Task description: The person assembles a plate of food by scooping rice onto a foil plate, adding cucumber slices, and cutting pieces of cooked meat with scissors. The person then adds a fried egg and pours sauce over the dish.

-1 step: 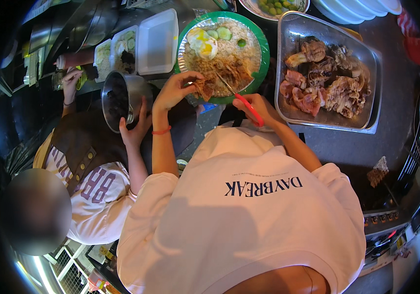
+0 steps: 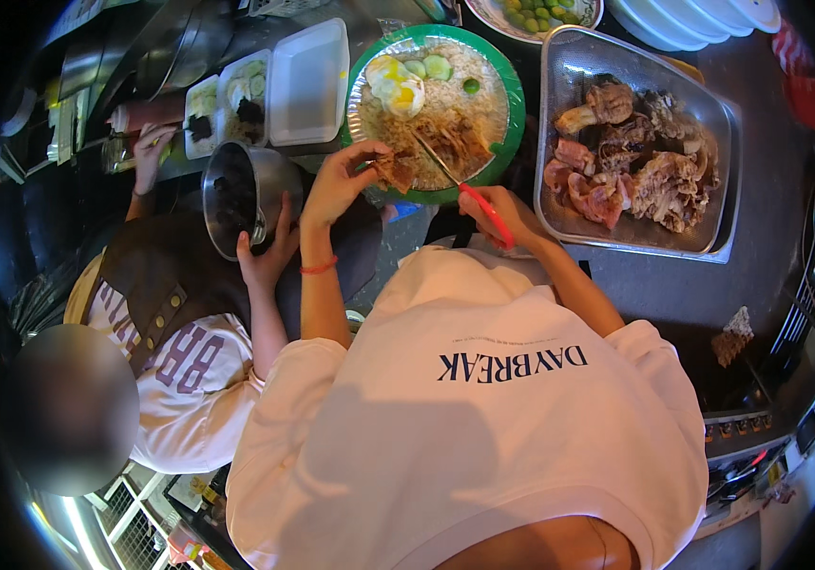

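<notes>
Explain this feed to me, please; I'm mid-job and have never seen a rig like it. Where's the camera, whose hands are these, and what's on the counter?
There's no robot here: these are a person's bare hands, seen by a wide fisheye camera on that person's head, looking down. Its lens bends straight edges near the rim.

The left hand pinches a piece of browned meat at the near edge of a green-rimmed plate. The right hand holds red-handled scissors, blades over the plate. On it are rice, a fried egg and cucumber slices.

To the right stands a metal tray of meat pieces; to the left, a white foam box. A co-worker's hand steadies a metal bowl.
</notes>
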{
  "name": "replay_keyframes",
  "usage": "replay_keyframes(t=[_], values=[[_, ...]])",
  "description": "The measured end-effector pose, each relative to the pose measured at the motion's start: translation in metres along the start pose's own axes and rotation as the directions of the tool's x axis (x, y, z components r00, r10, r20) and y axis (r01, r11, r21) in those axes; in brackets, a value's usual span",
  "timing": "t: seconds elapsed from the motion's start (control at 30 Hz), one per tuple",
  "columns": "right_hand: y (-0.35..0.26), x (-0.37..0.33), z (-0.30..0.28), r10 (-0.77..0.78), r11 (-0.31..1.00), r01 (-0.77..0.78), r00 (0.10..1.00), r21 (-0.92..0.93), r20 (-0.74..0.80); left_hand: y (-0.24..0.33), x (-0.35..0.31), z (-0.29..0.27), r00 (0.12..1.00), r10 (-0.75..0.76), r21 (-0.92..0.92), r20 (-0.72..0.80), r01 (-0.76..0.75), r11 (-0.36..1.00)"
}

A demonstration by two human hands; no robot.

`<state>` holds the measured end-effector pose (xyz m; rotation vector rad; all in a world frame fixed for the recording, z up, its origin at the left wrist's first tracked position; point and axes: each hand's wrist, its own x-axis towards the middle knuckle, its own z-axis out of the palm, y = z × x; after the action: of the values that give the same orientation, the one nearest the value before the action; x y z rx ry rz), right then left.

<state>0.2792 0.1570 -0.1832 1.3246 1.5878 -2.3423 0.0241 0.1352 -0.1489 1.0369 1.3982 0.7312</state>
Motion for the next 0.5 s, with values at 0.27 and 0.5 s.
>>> replay_keyframes(t=[0.27, 0.5], values=[[0.021, -0.007, 0.0, -0.289, 0.946, 0.292, 0.956, -0.142, 0.04, -0.013, -0.016, 0.058, 0.885, 0.166, -0.297, -0.435, -0.316, 0.901], [0.008, -0.01, -0.003, -0.213, 0.963, 0.218, 0.976, -0.162, 0.047, -0.006, -0.019, 0.054, 0.934, 0.078, -0.22, -0.349, -0.163, 0.962]])
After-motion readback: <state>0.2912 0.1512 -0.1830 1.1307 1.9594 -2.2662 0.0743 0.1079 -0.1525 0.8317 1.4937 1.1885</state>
